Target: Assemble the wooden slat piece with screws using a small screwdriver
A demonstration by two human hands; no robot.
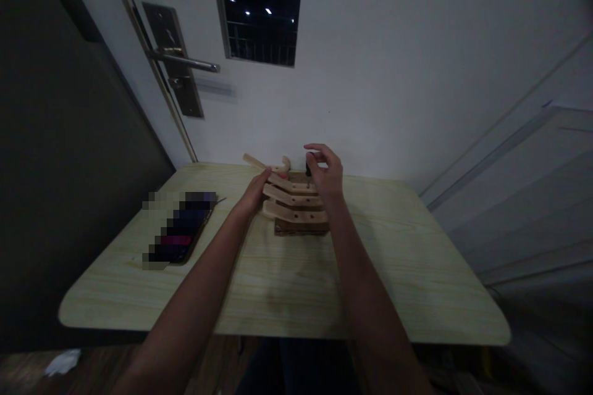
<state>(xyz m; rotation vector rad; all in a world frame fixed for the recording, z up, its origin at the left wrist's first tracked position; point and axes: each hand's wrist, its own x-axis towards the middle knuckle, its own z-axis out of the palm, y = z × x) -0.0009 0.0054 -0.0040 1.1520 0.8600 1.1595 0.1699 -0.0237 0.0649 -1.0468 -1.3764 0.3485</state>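
Apparently you are partway through: three bent wooden slats (296,216) lie side by side across a brown base (301,230) near the far edge of the desk (393,259), and the work seems to be on the farthest one. Your right hand (328,174) pinches a black-handled tool (308,168) between thumb and fingers, its thin shaft pointing down at that slat. Your left hand (254,192) is at the slats' left ends, fingertips by the farthest; whether it grips or only steadies them, you can't tell from here.

Each of the nearer two slats shows two dark spots, so those look drilled or fitted, but you can't make out whether they are bare holes or sunk screws. The farthest slat looks unfinished, judging by the tool over it. Beyond it lies a hook-ended wooden piece (280,168), apparently not yet joined to anything.

Your right hand and wrist cover the slats' right ends, and the tool's tip is too small to read. Something reddish beside your left fingertips is barely visible. Blocky pixels blot out most of the phone (197,222) on your left.
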